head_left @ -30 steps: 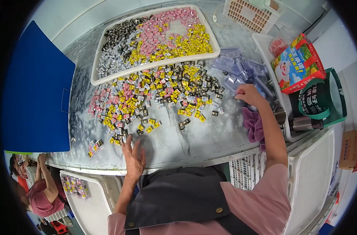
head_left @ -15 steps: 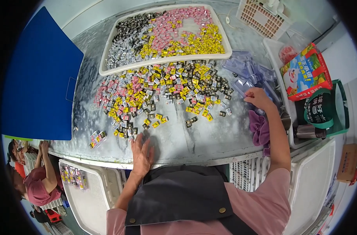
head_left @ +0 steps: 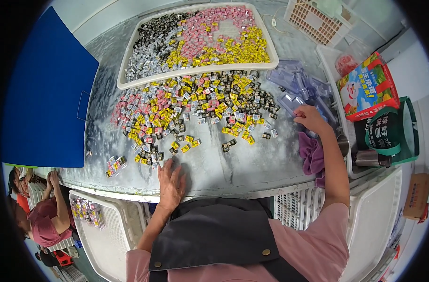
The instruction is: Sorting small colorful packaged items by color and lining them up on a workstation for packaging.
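My left hand (head_left: 171, 184) rests at the table's near edge with its fingers spread and nothing in them. Just beyond its fingertips lies a wide scatter of small wrapped pieces (head_left: 155, 115) in yellow, pink, black and silver-white. To the left of that hand is a clear pack (head_left: 115, 166) filled with such pieces. At the right, my right hand (head_left: 311, 118) is closed at the near side of a heap of clear, bluish plastic cases (head_left: 301, 80). Its fingers appear to pinch the edge of one clear plastic case (head_left: 290, 102); the fingertips are partly hidden.
A white tray (head_left: 122, 77) of sorted pieces stands at the back. A purple cloth (head_left: 310, 154) lies beside my right forearm. Farther right are a side tray with a colourful bag (head_left: 368, 87) and a metal cup (head_left: 372, 158). A blue panel (head_left: 47, 94) stands left; co-workers sit beyond.
Both hands keep almost the same places. The view has shifted very slightly, and no piece has visibly moved on the table.
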A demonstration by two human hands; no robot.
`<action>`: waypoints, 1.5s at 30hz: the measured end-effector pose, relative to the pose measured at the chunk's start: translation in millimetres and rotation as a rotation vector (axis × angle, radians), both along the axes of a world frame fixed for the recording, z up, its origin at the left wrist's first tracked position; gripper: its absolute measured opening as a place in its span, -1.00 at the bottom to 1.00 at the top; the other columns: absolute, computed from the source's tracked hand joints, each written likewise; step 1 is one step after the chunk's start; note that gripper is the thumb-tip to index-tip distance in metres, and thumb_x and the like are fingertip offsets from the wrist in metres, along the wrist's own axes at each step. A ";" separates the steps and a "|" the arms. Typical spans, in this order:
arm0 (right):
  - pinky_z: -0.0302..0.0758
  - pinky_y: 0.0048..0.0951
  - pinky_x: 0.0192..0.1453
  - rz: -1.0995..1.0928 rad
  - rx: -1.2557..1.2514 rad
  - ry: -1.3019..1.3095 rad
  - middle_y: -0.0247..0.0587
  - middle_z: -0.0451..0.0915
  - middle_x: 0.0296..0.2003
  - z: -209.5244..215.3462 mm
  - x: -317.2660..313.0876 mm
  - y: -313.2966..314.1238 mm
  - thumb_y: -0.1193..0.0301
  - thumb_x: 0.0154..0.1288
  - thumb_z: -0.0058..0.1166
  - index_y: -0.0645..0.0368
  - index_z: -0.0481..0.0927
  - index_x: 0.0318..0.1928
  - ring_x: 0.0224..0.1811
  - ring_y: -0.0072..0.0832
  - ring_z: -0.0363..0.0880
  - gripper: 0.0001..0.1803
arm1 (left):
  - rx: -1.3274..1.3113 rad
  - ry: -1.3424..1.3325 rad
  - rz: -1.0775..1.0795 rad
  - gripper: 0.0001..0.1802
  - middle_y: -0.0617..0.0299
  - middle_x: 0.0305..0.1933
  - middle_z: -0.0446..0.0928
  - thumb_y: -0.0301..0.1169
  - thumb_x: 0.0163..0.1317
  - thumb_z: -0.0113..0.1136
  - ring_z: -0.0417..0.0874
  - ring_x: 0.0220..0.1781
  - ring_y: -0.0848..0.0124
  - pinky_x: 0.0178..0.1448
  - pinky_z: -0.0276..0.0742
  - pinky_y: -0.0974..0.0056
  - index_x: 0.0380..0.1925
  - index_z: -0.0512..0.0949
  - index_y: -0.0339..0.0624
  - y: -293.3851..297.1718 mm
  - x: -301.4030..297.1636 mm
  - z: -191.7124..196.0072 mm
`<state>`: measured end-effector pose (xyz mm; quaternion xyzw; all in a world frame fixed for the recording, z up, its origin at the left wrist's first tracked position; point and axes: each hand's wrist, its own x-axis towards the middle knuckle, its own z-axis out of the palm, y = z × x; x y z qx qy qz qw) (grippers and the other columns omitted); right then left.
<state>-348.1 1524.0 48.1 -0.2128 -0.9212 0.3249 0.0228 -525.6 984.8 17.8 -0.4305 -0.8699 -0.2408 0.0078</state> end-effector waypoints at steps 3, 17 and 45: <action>0.60 -0.41 -0.16 0.002 -0.008 -0.007 -0.12 0.68 -0.34 1.4 0.2 0.5 0.49 0.08 0.40 0.34 0.67 -0.16 -0.32 -0.43 0.66 -0.70 | -0.013 0.012 0.002 -0.53 -0.19 0.38 0.27 -0.52 0.14 0.32 0.32 0.41 -0.15 0.52 0.07 -0.29 0.10 0.54 -0.23 -1.2 0.5 -2.1; 0.55 -0.29 -0.20 0.061 0.083 0.050 -0.09 0.64 -0.38 -7.7 -2.1 -0.1 0.47 0.28 0.22 0.35 0.64 -0.23 -0.33 -0.27 0.66 -0.84 | -0.037 -0.001 0.018 -0.53 -0.18 0.39 0.29 -0.50 0.17 0.32 0.33 0.41 -0.14 0.52 0.08 -0.29 0.12 0.52 -0.22 -1.7 1.7 -2.2; 0.51 -0.10 0.06 0.360 0.096 0.253 0.00 0.49 -0.04 -1.8 -142.0 -296.1 0.45 0.25 0.22 0.27 0.52 0.06 -0.02 -0.01 0.52 -0.62 | 0.147 0.133 0.114 -0.53 -0.13 0.14 0.46 -0.52 0.12 0.30 0.48 0.12 -0.08 0.20 0.44 -0.03 0.08 0.52 -0.36 38.6 -64.8 11.3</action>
